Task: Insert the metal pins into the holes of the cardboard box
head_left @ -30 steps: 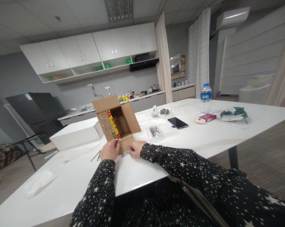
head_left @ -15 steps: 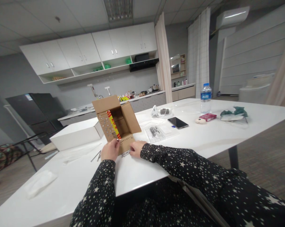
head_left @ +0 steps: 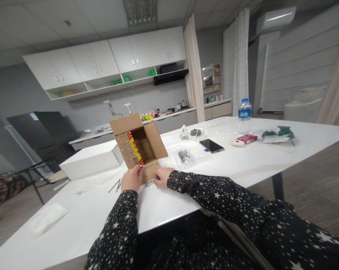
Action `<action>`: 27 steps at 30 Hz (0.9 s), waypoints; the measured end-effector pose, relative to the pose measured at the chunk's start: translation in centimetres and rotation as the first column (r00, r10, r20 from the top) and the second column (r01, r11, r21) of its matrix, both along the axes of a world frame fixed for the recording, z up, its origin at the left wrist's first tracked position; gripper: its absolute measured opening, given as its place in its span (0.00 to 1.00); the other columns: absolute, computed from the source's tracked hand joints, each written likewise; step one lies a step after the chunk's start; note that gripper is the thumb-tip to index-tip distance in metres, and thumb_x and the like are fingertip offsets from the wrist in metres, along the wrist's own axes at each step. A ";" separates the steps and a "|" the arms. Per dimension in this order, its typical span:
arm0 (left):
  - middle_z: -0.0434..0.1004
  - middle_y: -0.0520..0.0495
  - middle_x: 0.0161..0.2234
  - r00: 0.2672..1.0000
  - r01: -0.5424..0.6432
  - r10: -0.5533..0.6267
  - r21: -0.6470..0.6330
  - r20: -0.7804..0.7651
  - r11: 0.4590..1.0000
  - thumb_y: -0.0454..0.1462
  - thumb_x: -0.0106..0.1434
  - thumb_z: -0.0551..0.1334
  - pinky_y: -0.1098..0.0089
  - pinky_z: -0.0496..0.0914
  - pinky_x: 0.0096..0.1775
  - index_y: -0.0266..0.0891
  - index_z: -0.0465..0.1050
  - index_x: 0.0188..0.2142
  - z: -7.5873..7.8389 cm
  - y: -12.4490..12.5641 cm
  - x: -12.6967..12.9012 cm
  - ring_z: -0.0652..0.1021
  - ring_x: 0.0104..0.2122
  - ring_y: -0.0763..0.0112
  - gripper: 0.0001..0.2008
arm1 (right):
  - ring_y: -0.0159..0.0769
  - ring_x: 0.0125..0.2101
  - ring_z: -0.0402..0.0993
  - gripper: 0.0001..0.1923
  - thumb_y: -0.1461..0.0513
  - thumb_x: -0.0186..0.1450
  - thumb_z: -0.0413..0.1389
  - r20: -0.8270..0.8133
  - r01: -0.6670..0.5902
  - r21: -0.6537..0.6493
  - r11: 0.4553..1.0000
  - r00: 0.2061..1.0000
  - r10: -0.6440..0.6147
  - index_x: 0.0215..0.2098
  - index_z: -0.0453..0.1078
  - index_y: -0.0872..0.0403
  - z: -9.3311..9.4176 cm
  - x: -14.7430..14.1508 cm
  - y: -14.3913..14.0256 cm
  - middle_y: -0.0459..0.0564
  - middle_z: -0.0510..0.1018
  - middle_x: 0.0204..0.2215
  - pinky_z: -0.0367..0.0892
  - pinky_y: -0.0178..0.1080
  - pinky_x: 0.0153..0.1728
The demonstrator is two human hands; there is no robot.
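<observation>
1. Head view: the person's left hand [head_left: 132, 178] is bent with its fingers drawn narrowly together at the near flap of an open cardboard box [head_left: 149, 144]; a tiny bright spot shows at the fingertips, too small to tell whether anything is pinched.
2. The right hand [head_left: 163, 176] sits low at the opposite edge of that flap, its fingers curled down just beside a cluster of short metal rods [head_left: 150, 182]; one cannot tell whether it grips any of them.
3. The box stands directly beyond both hands, its hollow tilted toward them. Above the left hand, its side flap bears yellow-and-red tape [head_left: 135, 149] and a scatter of small round pale spots; a row of dark dots crosses the near flap between the hands.
4. Just left of the left hand, thin dark rods [head_left: 114, 185] lie on the white table [head_left: 161, 213]. Farther left and beyond stands a white carton [head_left: 87, 165].
5. Past the right hand, to its right, lie a clear plastic bag [head_left: 184, 159] with dark marks or pieces showing in it, then a black smartphone [head_left: 211, 145].
6. Well right of both hands stands a blue-capped water bottle [head_left: 245, 114], near a magenta packet [head_left: 247, 139].
</observation>
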State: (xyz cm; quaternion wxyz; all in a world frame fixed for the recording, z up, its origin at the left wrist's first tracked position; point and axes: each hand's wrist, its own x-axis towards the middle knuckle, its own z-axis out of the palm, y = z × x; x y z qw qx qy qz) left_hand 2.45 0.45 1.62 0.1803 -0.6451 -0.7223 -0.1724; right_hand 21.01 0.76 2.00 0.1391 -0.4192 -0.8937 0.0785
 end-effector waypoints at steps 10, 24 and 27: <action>0.78 0.45 0.36 1.000 -0.027 0.027 -0.007 0.009 1.000 0.46 0.65 0.49 0.69 0.64 0.34 0.45 0.71 0.41 0.0 0.1 0.2 0.77 0.35 0.64 0.15 | 0.42 0.35 0.75 0.13 0.54 0.59 0.49 0.004 0.015 0.001 1.000 1.000 -0.015 0.34 0.72 0.51 -0.5 -0.3 0.6 0.52 0.78 0.34 0.64 0.38 0.29; 0.77 0.45 0.36 0.999 -0.018 0.018 -0.013 -0.029 1.000 0.47 0.65 0.48 0.69 0.65 0.36 0.44 0.70 0.41 -0.3 0.4 0.2 0.77 0.35 0.64 0.16 | 0.42 0.35 0.74 0.14 0.54 0.58 0.49 -0.002 0.010 -0.014 1.000 1.000 -0.010 0.35 0.72 0.51 -0.4 -0.3 0.6 0.53 0.78 0.35 0.65 0.38 0.30; 0.77 0.44 0.35 0.999 -0.025 0.025 -0.014 -0.034 1.000 0.47 0.65 0.47 0.69 0.65 0.36 0.44 0.70 0.41 -0.3 0.5 0.2 0.77 0.35 0.64 0.16 | 0.43 0.35 0.74 0.14 0.53 0.58 0.49 0.001 0.028 -0.008 1.000 1.000 -0.028 0.35 0.72 0.51 -0.4 -0.3 0.6 0.53 0.78 0.35 0.65 0.39 0.30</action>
